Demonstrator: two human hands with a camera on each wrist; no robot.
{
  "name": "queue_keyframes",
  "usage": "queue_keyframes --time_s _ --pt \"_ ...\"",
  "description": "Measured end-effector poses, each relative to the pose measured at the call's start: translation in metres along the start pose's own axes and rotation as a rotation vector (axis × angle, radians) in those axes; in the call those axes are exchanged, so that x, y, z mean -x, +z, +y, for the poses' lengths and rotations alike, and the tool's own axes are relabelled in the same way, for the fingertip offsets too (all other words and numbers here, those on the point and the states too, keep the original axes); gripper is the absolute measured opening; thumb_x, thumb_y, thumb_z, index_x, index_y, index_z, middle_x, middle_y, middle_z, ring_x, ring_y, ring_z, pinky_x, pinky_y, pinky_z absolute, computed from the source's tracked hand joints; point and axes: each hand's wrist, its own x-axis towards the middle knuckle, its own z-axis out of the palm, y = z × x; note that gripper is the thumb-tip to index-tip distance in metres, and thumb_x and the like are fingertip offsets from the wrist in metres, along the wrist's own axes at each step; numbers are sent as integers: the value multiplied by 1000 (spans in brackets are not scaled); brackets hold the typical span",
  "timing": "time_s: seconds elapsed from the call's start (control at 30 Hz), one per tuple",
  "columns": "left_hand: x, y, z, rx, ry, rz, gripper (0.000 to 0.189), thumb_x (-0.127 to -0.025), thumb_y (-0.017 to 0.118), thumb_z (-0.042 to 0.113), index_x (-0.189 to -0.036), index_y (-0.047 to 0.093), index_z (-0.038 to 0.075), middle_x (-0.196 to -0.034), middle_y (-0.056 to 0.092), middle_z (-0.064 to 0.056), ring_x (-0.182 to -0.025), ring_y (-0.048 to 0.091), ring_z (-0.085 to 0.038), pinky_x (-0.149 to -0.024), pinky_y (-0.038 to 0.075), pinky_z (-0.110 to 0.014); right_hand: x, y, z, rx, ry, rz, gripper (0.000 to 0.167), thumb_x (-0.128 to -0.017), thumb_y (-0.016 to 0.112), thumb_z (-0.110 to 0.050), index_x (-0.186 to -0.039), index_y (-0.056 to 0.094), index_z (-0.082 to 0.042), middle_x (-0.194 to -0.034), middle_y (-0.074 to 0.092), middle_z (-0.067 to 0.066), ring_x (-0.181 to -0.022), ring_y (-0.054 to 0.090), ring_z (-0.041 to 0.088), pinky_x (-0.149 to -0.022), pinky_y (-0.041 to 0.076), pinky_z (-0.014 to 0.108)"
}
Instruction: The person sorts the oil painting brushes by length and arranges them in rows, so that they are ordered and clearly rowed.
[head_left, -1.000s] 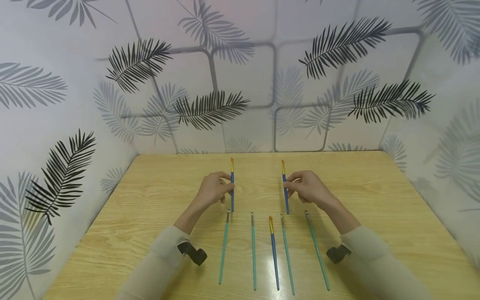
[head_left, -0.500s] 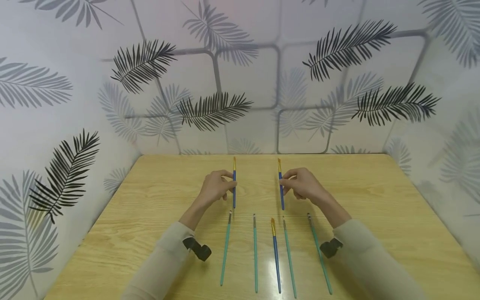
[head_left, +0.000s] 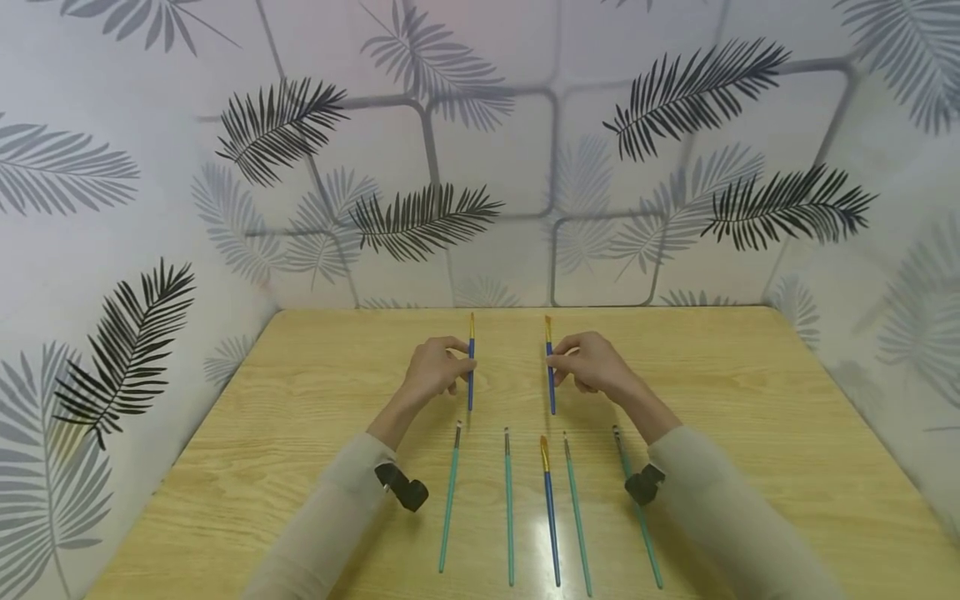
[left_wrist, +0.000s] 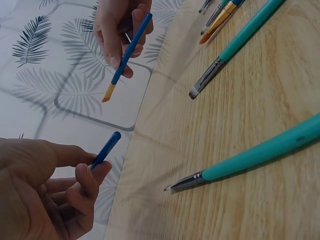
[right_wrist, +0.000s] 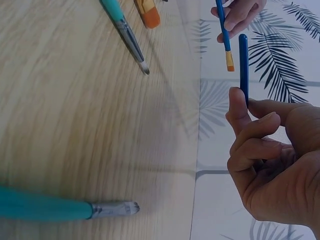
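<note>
My left hand (head_left: 432, 367) pinches a blue-handled paintbrush (head_left: 471, 390) between thumb and fingers, its bristles pointing to the back of the table. A similar blue paintbrush (head_left: 552, 393) is pinched by my right hand (head_left: 597, 367), a short way to the right and nearly parallel. Both brushes appear raised off the wood in the wrist views. Nearer to me lie a teal paintbrush (head_left: 450, 508) at the left, another teal paintbrush (head_left: 510, 517), a third blue paintbrush (head_left: 551, 521), and two more teal ones to its right. The rightmost teal paintbrush (head_left: 647, 542) is partly covered by the right wrist camera.
The wooden table (head_left: 300, 375) meets a wall (head_left: 495, 250) with a leaf pattern at its back edge. Dark cameras sit on both wrists, the left wrist camera (head_left: 402, 487) beside the leftmost teal brush.
My right hand has moved left with its brush, which now stands more upright. The left hand has shifted slightly right and away from me. The brushes on the table stay in place.
</note>
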Motion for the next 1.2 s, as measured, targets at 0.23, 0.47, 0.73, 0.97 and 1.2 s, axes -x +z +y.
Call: queue_keyframes --time_s 0.23,0.47,0.73,0.97,1.2 --pt "-9 5 -4 -14 -35 10 35 -91 70 22 -122 66 5 -75 75 -3 -53 67 -30 -37 34 -19 -9 6 -2 -11 -4 -15 31 -98 62 -18 -119 64 6 -86 74 24 -35 31 5 -39 24 21" --pt "-12 8 -3 -39 -62 17 34 -91 70 22 -121 67 5 -77 77 -5 -54 67 -29 -39 37 -19 -18 17 -5 15 -18 -16 28 -99 61 -17 -114 65 6 -87 74 26 -34 30 4 -38 25 21" --pt "-16 15 -5 -58 -72 13 34 -91 71 20 -120 66 3 -82 77 -9 -54 67 -24 -43 43 -20 -26 28 -6 42 8 -5 22 -97 63 -16 -106 65 3 -85 75 23 -35 30 3 -40 26 19" --pt "-21 20 -11 -82 -107 12 34 -90 71 21 -120 68 5 -79 75 -6 -51 63 -19 -44 41 -21 -39 37 -7 98 31 2 20 -96 64 -16 -102 65 3 -83 76 21 -36 35 5 -38 28 19" --pt "-29 25 -15 -122 -97 0 35 -88 72 22 -119 68 6 -60 68 -5 -41 48 -10 -40 32 -19 -51 45 -6 135 40 18 17 -94 66 -15 -95 67 3 -79 75 19 -39 36 4 -40 32 18"
